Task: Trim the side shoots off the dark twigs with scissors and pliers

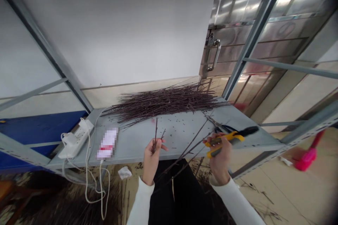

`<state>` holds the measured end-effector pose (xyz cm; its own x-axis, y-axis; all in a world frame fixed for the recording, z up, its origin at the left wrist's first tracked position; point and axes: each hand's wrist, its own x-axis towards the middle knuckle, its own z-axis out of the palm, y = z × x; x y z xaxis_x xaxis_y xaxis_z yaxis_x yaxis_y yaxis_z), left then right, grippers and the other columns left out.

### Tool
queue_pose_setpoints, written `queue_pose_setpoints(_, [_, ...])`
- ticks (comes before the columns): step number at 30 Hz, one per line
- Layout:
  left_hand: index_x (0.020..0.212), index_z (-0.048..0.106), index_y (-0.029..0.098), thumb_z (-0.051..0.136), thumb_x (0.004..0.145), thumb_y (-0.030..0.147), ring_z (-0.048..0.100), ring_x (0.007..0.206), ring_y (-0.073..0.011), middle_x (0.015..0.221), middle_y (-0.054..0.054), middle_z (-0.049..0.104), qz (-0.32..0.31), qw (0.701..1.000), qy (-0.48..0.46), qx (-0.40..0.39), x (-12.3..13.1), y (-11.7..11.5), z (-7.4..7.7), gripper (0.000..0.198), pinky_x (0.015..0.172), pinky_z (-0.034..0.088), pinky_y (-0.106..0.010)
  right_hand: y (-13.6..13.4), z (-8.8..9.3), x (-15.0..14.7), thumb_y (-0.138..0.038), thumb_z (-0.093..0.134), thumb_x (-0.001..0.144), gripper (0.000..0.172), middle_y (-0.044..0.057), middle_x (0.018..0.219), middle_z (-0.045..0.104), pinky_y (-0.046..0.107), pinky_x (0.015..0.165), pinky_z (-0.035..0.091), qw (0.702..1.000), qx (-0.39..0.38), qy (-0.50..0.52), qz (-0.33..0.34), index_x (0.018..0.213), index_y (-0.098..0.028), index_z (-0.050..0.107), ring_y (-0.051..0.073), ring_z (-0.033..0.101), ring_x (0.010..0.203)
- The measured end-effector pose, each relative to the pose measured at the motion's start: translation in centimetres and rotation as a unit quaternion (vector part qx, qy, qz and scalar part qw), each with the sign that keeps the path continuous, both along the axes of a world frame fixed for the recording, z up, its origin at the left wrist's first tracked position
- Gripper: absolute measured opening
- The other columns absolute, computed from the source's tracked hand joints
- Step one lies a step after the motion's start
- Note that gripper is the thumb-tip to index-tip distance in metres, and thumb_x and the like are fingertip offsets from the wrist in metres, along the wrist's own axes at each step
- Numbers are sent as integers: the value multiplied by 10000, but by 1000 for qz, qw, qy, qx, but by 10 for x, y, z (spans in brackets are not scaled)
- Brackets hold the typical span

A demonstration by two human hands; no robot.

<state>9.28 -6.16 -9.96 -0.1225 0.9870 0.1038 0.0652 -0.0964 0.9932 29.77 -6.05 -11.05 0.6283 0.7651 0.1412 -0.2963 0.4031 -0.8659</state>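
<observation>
Near the front edge of the grey metal shelf, what do the hands show?

Left hand is curled shut around a few short dark twigs, held upright. Right hand is closed firmly on yellow-handled snips, black end pointing right. Blades are hidden, so can't tell if they're open.

Anything between the hands?

Long thin stems slant across the gap and down over dark clothing. Can't tell if either hand grips them.

How much looks done, how much left?

Looks like only a small part. A few twigs are in hand, small dark bits are speckled over the shelf, and twig scraps lie on the floor tiles. The bulk sits in the heap of dark twigs along the shelf's back edge.

Edges and room?

Both hands sit right at the front lip. There's working room on the speckled metal between them and the heap. Left side has a white power strip, its white cables dropping over the edge, and a pixelated rectangle. Dark-handled scissors lie just behind the right hand, with more shelf running right to its end.

Further out?

Steel upright, stainless door with a metal handle, white wall, and a pink brush on the floor.
</observation>
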Motion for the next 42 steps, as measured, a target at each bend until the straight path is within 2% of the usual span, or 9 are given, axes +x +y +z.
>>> queue_pose_setpoints(2, [826,636,183,558,802,564,547,523,-144,578,-9,682,1,1000,0,1,-1,0,0,389,573,429,-264,9,-16,8,-460,390,851,214,-31,750,448,289,574,456,972,-102,-209,27,944,-268,400,130,478,581])
queue_pose_setpoints(5, [826,634,183,562,797,568,560,532,-151,572,-9,683,2,1000,-1,3,-2,-1,0,394,587,433,-268,23,-34,18,-494,444,828,320,4,782,536,301,605,430,872,-214,-438,57,1016,-235,434,169,536,659])
queue_pose_setpoints(12, [803,618,185,568,803,543,617,623,-181,533,1,654,11,1000,-1,14,-7,-1,1,361,693,449,-289,42,-43,7,-332,651,683,345,102,969,615,386,802,351,724,-298,-616,88,993,-196,585,284,554,957])
queue_pose_setpoints(16, [799,612,182,573,791,543,628,643,-192,513,-1,646,22,1000,1,14,-8,1,1,363,720,453,-302,56,-44,-3,-303,647,686,362,121,1030,613,420,845,336,680,-310,-656,107,1025,-183,609,309,535,1018])
queue_pose_setpoints(20, [806,612,179,574,767,578,611,561,-190,529,-5,647,28,1000,6,6,-8,2,3,403,663,464,-314,72,-43,-8,-317,673,689,411,154,1090,598,455,887,319,695,-288,-648,116,1068,-172,608,340,498,1071])
queue_pose_setpoints(24, [823,618,180,568,781,560,630,606,-207,536,-3,650,32,999,18,4,-9,1,7,385,698,467,-327,77,-41,-10,-422,621,761,383,168,1131,584,504,948,287,759,-232,-593,135,1057,-179,615,348,466,1106])
queue_pose_setpoints(31, [806,605,200,527,829,499,642,796,-240,611,-19,686,73,996,53,12,-14,-8,21,310,850,424,-353,15,-31,-18,-574,-74,905,763,143,1132,632,397,793,499,872,-78,-404,264,1156,-209,547,241,623,984])
queue_pose_setpoints(36, [915,602,183,489,850,497,631,714,-238,621,-21,670,90,990,104,13,-11,-19,31,340,771,442,-352,-34,-12,-46,-546,421,899,461,103,1252,552,393,904,478,895,-19,-279,348,1279,-286,426,227,554,1125])
queue_pose_setpoints(42, [829,603,186,517,832,476,619,682,-198,661,-16,656,63,995,73,9,-6,-33,39,303,723,471,-307,-27,7,-76,-472,617,802,365,71,1058,605,340,796,517,897,-43,-249,364,1054,-227,519,199,609,943])
